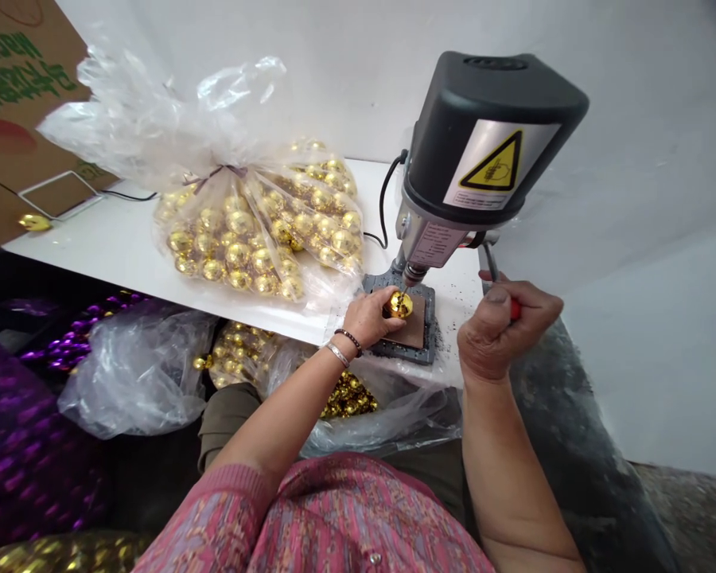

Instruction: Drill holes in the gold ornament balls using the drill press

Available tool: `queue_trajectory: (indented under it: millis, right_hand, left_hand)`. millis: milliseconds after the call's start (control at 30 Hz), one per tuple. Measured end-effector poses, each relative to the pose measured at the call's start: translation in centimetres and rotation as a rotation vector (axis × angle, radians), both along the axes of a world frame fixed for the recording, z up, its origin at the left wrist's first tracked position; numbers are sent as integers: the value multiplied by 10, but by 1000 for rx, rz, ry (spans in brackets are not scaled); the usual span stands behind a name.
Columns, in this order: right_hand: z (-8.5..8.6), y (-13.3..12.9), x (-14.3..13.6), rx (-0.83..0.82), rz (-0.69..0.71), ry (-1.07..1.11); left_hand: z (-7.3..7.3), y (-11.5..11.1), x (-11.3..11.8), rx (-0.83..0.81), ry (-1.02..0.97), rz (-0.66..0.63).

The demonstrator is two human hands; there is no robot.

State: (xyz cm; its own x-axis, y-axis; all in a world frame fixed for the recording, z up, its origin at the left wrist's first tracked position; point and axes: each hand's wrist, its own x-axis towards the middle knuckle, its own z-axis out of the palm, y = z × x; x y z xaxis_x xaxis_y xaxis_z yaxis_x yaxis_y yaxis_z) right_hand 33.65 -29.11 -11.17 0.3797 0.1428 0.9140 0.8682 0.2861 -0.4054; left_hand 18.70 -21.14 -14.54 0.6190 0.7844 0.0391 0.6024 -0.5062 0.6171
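My left hand (370,318) holds a shiny gold ball (401,304) between thumb and fingers, over a brown board (410,333) on the drill press base. The bit of the black and silver drill press (495,135) meets the top of the ball; whether it is inside cannot be seen. At the machine's right side my right hand (504,326) is wrapped round the feed lever (490,259), whose red knob (515,309) shows between the fingers.
A tied clear bag of gold balls (239,239) lies on the white table (95,255). A cardboard box (12,183) stands at the left, near one loose gold ball (34,223). Below the table edge are open plastic bags (137,374) and gold balls (349,396).
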Motion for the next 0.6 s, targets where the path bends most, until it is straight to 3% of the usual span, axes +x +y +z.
queue_trajectory:
  millis: [133,200,267,367,467,533,600]
  right_hand:
    - [-4,-1,-3,-29,-16,-15]
    - [2,-3,-5,-40,-35,-9]
    - [19,-5,-5,-43,-76,4]
    - [64,-3,0,-98,-131,71]
    - [104,6,9,-329,-72,243]
    - [116,13,17,-393,-57,287]
    - [117,20,25,-376,-57,233]
  left_hand:
    - [-1,0,0,1,-9,12]
    - [-3,0,0,-3,-14,22]
    - [-6,1,1,-10,-12,28]
    - [-9,2,3,-33,-44,31]
    - [-11,-1,0,-93,-163,32]
    - [-10,-7,-7,-137,-253,32]
    - [-9,-16,-20,-155,-298,30]
